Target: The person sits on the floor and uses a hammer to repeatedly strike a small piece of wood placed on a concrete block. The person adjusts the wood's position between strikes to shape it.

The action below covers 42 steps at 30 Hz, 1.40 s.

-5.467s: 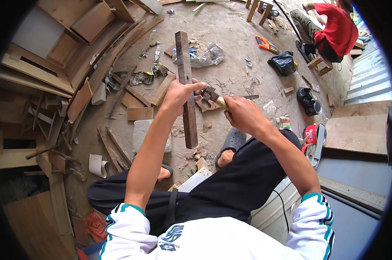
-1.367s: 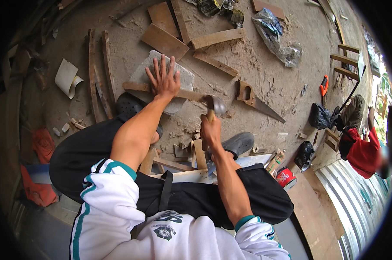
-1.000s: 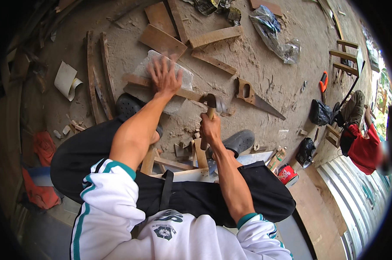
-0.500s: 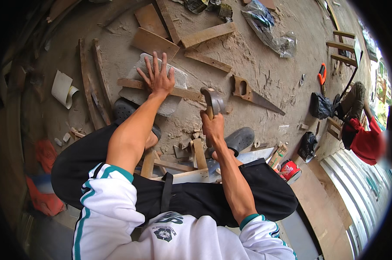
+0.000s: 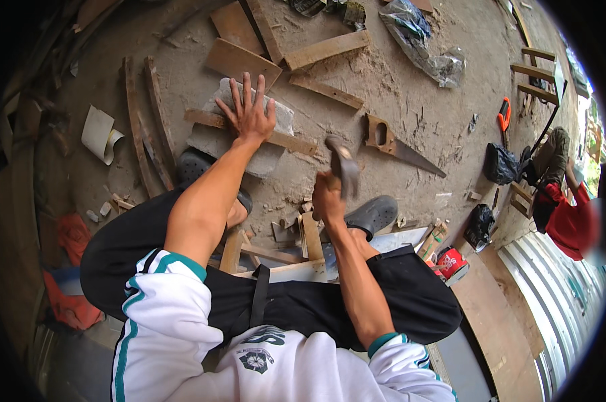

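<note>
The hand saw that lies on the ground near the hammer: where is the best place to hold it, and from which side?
Grip the hand saw by its wooden handle, the blocky end with a cut-out hole, nearest the hammer in the right hand. Come from that side: the blade tapers away to a thin point.

Dusty concrete floor [image 5: 397, 87]; handsaw [image 5: 400, 144], wood offcuts [image 5: 326, 48], plastic bag [image 5: 420, 40] lying on it.

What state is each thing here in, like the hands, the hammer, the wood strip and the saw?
Left hand: flat, fingers spread, pressing the wood strip.
Right hand: fingers shut around the hammer handle.
Hammer: raised, head above the floor.
Wood strip: lying across a grey slab.
Handsaw: lying flat, untouched.
</note>
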Each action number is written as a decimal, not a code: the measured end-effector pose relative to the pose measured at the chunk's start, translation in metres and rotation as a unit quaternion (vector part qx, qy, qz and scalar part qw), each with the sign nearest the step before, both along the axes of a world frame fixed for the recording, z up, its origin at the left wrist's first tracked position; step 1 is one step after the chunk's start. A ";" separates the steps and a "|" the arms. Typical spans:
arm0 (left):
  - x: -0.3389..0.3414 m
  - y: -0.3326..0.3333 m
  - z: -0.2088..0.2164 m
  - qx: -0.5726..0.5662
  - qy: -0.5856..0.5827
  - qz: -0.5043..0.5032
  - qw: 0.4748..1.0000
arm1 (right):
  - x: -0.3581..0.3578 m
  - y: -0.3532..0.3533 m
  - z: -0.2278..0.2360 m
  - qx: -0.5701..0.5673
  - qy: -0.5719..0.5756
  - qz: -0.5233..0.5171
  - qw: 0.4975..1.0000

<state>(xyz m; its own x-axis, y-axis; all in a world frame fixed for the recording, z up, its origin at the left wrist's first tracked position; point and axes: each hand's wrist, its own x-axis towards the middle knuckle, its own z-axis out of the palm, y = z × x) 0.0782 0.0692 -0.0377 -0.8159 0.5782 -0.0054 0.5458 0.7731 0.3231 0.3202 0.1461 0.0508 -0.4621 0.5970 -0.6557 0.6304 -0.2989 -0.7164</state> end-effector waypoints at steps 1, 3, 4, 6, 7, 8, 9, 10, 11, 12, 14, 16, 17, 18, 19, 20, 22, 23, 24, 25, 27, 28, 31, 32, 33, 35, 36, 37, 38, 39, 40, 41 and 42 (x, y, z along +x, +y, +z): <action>0.000 0.003 0.003 0.006 -0.008 -0.019 1.000 | -0.008 0.001 0.001 0.049 -0.076 0.079 0.993; 0.004 0.002 0.004 -0.010 -0.019 -0.018 1.000 | -0.006 0.001 0.018 -0.074 -0.106 0.018 0.991; -0.001 0.006 -0.001 -0.024 -0.011 0.016 1.000 | -0.006 0.014 0.022 -0.064 -0.090 0.026 0.993; -0.005 0.003 -0.008 0.016 -0.004 0.064 0.998 | -0.022 0.020 0.045 -0.050 -0.058 -0.042 0.996; -0.005 0.003 -0.008 0.005 -0.003 0.058 0.998 | -0.021 0.021 0.046 -0.055 0.020 -0.075 0.995; -0.006 0.004 -0.007 -0.007 -0.002 0.053 0.999 | -0.019 0.020 0.049 -0.083 0.062 -0.101 0.989; -0.006 0.004 -0.007 -0.018 -0.001 0.049 0.999 | -0.018 0.018 0.053 -0.111 0.103 -0.126 0.980; -0.005 0.005 -0.005 -0.018 0.000 0.047 0.999 | -0.016 0.018 0.044 -0.074 0.065 -0.102 0.990; -0.004 0.006 -0.004 -0.019 -0.003 0.046 0.999 | -0.013 0.016 0.028 -0.037 0.026 -0.080 0.996; -0.003 0.007 -0.003 -0.020 -0.005 0.044 0.999 | -0.009 0.014 0.013 0.001 -0.013 -0.058 0.998; -0.006 0.009 -0.003 -0.020 -0.004 0.046 0.999 | -0.007 0.020 -0.003 -0.012 -0.058 -0.015 0.998; -0.005 0.006 -0.006 -0.020 -0.002 0.054 0.998 | -0.016 0.022 0.003 -0.059 -0.055 -0.070 0.994; -0.004 0.004 -0.005 -0.023 -0.001 0.054 0.998 | -0.019 0.025 0.012 -0.036 -0.020 -0.070 0.997; -0.005 0.004 -0.005 -0.026 -0.001 0.054 0.998 | -0.022 0.030 0.023 -0.039 0.023 -0.079 0.996; -0.005 0.004 -0.004 -0.027 0.002 0.054 0.998 | -0.026 0.035 0.033 -0.040 0.067 -0.087 0.993; -0.005 0.003 -0.005 -0.033 0.000 0.056 0.998 | -0.030 0.037 0.046 -0.054 0.111 -0.098 0.987; -0.005 0.005 -0.005 -0.041 -0.003 0.056 0.998 | -0.025 0.025 0.041 -0.017 0.168 -0.113 0.979; -0.005 0.006 -0.005 -0.042 0.002 0.059 0.997 | -0.021 0.016 0.031 0.001 0.196 -0.121 0.973; -0.004 0.011 -0.003 -0.041 0.006 0.057 0.997 | -0.008 0.002 0.001 0.096 0.078 -0.075 0.989; -0.002 0.013 -0.002 -0.042 0.010 0.061 0.997 | -0.002 0.011 -0.014 -0.046 -0.077 0.042 0.995; 0.003 0.003 -0.013 -0.018 -0.001 0.079 0.997 | -0.025 0.019 0.027 -0.154 -0.071 -0.052 0.984; -0.007 0.012 -0.016 0.003 0.006 0.097 0.995 | -0.032 0.031 0.040 -0.138 -0.045 -0.064 0.987; -0.008 0.010 -0.010 -0.028 -0.008 0.076 0.997 | -0.044 0.038 0.083 -0.094 0.025 -0.127 0.987; -0.009 0.009 -0.009 -0.024 -0.004 0.064 0.998 | -0.049 0.041 0.090 -0.094 0.068 -0.139 0.983; -0.008 0.008 -0.008 -0.033 0.006 0.072 0.997 | -0.051 0.042 0.092 -0.094 0.110 -0.150 0.978; -0.006 0.014 -0.006 -0.044 0.027 0.076 0.996 | -0.045 0.028 0.048 -0.024 0.151 -0.172 0.973; -0.007 0.019 -0.003 -0.029 0.012 0.048 0.998 | -0.049 0.014 0.038 0.100 0.058 -0.128 0.985; -0.008 0.022 0.002 -0.016 -0.004 0.019 1.000 | -0.041 0.025 0.024 -0.086 -0.084 -0.024 0.992; -0.010 0.022 0.003 -0.003 -0.017 -0.007 1.000 | -0.039 0.025 0.022 -0.080 -0.088 -0.010 0.993; -0.010 0.019 0.004 -0.005 -0.013 0.000 1.000 | -0.036 0.024 0.019 -0.073 -0.092 0.002 0.993; -0.016 0.022 0.002 -0.001 0.001 0.020 1.000 | -0.042 0.035 0.020 -0.040 -0.069 0.005 0.997; -0.014 0.015 -0.003 -0.005 0.003 0.031 0.999 | -0.042 0.032 0.029 -0.015 -0.057 -0.002 0.998; -0.015 0.013 -0.009 -0.006 0.031 0.051 0.998 | -0.042 0.030 0.037 0.009 -0.045 -0.009 0.999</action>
